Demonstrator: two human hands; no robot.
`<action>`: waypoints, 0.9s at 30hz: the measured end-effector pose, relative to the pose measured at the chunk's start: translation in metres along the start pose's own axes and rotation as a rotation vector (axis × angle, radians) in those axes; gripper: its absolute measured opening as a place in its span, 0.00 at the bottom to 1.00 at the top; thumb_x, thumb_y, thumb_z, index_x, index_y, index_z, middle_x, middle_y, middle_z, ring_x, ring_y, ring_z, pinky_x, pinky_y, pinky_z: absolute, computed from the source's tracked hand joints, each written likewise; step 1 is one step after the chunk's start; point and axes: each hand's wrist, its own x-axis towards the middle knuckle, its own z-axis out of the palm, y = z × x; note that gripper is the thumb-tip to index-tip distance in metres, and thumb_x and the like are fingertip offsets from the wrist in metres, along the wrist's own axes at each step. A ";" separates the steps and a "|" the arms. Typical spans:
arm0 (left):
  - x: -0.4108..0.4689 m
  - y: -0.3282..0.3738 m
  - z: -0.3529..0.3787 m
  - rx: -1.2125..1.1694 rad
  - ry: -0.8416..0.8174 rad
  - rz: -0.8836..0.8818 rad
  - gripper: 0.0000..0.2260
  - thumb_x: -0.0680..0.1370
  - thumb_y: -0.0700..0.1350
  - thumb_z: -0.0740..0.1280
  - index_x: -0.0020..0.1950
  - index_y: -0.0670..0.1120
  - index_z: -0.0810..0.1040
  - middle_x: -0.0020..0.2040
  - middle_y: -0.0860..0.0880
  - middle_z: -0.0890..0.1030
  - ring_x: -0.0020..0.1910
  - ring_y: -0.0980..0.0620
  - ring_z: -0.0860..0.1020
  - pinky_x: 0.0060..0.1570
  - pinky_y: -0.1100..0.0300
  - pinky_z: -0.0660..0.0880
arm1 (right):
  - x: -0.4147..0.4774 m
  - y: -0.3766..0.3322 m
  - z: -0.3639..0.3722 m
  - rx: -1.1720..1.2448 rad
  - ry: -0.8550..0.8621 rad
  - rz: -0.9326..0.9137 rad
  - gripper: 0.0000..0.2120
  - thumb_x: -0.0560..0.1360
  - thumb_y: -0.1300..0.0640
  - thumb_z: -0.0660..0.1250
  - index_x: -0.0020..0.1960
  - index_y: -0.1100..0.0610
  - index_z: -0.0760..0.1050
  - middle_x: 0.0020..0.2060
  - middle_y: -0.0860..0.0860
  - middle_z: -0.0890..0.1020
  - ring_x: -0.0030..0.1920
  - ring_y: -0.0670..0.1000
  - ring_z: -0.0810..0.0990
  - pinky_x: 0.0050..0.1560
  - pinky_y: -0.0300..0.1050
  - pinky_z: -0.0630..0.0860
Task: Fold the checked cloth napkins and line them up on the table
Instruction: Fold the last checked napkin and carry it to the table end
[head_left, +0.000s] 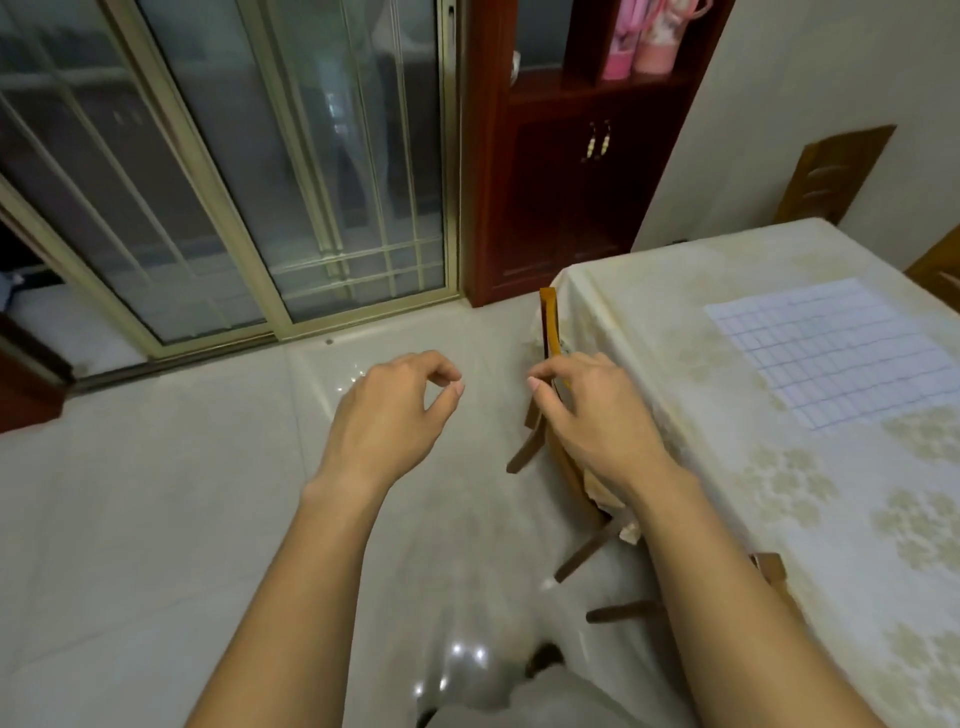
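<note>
Napkin (826, 353), checked, lies flat toward the far edge of the tabletop (727, 493); left hand (384, 421) and right hand (587, 415) hover over glossy tiled floor (156, 493), fingers curled, empty, near sliding glass doors (234, 182).

A glossy pale tile floor (156, 519) shows bright glints. Sliding glass doors (234, 182) in pale metal frames stand beside a dark red wooden cabinet (561, 182). A wooden chair (549, 332) sits against the cloth-covered surface (779, 493) below a cream wall (779, 104).

one napkin (831, 353), one table (670, 312), two hands (395, 415) (587, 410)
</note>
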 end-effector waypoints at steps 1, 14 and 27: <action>0.015 -0.007 0.000 0.010 -0.012 0.003 0.08 0.83 0.55 0.65 0.59 0.56 0.80 0.56 0.59 0.82 0.54 0.57 0.79 0.48 0.59 0.73 | 0.015 0.002 0.006 0.006 0.002 0.008 0.10 0.82 0.50 0.63 0.57 0.49 0.81 0.52 0.44 0.83 0.55 0.48 0.77 0.60 0.48 0.73; 0.252 -0.091 -0.048 0.185 0.003 -0.048 0.03 0.81 0.53 0.67 0.50 0.59 0.80 0.48 0.63 0.79 0.50 0.55 0.80 0.45 0.55 0.77 | 0.294 0.002 0.079 0.208 0.002 -0.050 0.10 0.82 0.50 0.62 0.55 0.50 0.82 0.50 0.43 0.83 0.53 0.48 0.77 0.59 0.48 0.74; 0.515 -0.152 -0.007 0.039 -0.073 0.034 0.05 0.81 0.54 0.67 0.50 0.57 0.82 0.49 0.58 0.82 0.50 0.53 0.81 0.49 0.53 0.79 | 0.518 0.072 0.113 0.070 -0.014 0.047 0.11 0.82 0.48 0.63 0.57 0.50 0.82 0.51 0.46 0.84 0.51 0.49 0.80 0.54 0.50 0.78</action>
